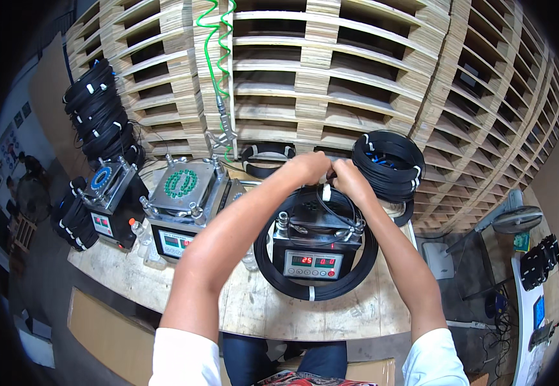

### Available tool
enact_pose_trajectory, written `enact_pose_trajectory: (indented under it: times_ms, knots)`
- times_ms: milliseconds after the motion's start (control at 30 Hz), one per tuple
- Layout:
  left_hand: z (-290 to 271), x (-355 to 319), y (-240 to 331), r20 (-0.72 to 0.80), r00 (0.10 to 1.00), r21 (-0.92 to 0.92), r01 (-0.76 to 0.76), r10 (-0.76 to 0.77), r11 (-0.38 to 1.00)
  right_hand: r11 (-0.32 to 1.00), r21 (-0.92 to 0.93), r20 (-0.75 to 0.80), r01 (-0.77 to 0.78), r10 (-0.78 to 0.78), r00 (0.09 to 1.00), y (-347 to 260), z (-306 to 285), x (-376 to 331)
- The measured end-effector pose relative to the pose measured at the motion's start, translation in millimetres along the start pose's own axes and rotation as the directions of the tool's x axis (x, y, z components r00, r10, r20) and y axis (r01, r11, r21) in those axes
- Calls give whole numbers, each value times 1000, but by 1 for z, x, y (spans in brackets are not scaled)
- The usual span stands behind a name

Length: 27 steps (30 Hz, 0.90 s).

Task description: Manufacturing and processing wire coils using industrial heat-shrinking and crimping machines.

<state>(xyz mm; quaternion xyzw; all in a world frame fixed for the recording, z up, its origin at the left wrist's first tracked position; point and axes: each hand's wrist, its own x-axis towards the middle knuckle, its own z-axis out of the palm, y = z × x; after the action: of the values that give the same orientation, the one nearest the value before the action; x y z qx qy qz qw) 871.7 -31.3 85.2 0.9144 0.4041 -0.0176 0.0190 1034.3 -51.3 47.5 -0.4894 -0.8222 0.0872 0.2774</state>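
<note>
My left hand (311, 168) and my right hand (351, 180) meet above the far side of a black-topped bench machine (311, 265) with a red digital display. The fingers of both are pinched together; what lies between the tips is too small and covered to make out. Just below the right hand hang a white tag or clip (326, 192) and a thin black cable loop. Around the machine lies a large coil of black cable (340, 293), bound with white tape at its near edge. My forearms hide parts of the machine's surroundings.
Black cable coils (398, 183) are stacked at the back right, more coils (96, 106) at far left. Two similar machines, one with green parts (180, 184), one with a blue ring (101, 178), stand left. An air gun (223, 128) hangs on a green hose before wooden pallets (279, 77).
</note>
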Motion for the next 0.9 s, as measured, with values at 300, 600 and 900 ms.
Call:
enact_pose_trajectory:
  times_ms: [300, 600, 900]
  knots:
    - [4, 8, -4, -67, 990, -64, 120, -124, 991, 985, -5, 88, -170, 170, 982, 18, 1, 10]
    - [-10, -9, 8, -34, 990, -97, 134, -138, 986, 970, -200, 142, -140, 170, 975, -9, 0, 14]
    - [26, -9, -64, 76, 993, -473, 112, -87, 874, 990, -96, 180, -99, 115, 977, -11, 0, 20]
